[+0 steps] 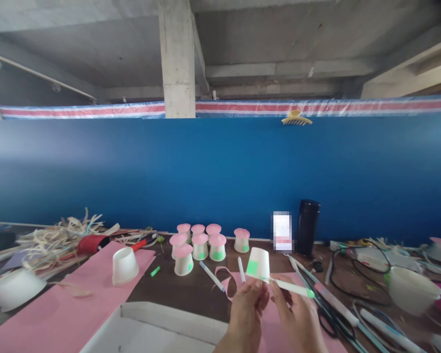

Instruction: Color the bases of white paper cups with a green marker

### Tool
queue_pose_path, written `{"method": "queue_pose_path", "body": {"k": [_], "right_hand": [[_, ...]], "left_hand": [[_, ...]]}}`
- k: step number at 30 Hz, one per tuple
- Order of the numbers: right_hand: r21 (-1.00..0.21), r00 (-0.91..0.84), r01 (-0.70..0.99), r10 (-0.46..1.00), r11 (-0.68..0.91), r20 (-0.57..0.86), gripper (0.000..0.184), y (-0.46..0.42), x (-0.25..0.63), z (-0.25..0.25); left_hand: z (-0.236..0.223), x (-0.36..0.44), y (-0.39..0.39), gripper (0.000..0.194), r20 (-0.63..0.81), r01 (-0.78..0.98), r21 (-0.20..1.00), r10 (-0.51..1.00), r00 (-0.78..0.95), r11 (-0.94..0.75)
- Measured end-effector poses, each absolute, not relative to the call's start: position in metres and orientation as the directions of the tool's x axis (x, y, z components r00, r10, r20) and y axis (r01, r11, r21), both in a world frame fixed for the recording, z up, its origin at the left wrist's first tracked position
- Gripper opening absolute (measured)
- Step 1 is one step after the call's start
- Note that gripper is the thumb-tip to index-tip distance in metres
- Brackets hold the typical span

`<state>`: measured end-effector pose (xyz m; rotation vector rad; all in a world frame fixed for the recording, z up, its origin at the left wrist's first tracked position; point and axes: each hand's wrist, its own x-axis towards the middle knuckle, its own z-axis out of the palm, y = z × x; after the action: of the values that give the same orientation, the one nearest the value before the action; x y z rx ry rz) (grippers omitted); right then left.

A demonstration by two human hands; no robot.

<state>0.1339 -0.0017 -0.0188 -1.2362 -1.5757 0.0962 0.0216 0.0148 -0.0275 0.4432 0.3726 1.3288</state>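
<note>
L grip (245,308) under wht cup (260,261)

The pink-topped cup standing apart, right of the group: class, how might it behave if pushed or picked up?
The pink-topped cup would probably slide rather than tip: it is squat, with its wider end seemingly down. Being small and papery-looking, it is likely light. Its thin pink disc overhangs the edge, so it might bend if grabbed.
</note>
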Motion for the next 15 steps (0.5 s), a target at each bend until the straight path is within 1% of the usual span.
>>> {"method": "queue_pose_path", "body": {"k": [9, 15], "right_hand": [[-0.627, 0.123, 0.651, 0.756, 0.428, 0.643, 0.030, -0.0023, 0.1326, -0.0183], [-0.592, 0.131, 0.696, 0.739, 0.406, 0.661, 0.031, -0.0004, 0.1351, -0.0204]], "left_hand": [[-0.0281, 0.0211, 0.0149, 0.014, -0.063, -0.822, 0.541, 0.983, 0.171, 0.178], [-0.0244, 0.0209, 0.0150, 0.017, -0.072, -0.811, 0.558, 0.984, 0.164, 0.176]]}}
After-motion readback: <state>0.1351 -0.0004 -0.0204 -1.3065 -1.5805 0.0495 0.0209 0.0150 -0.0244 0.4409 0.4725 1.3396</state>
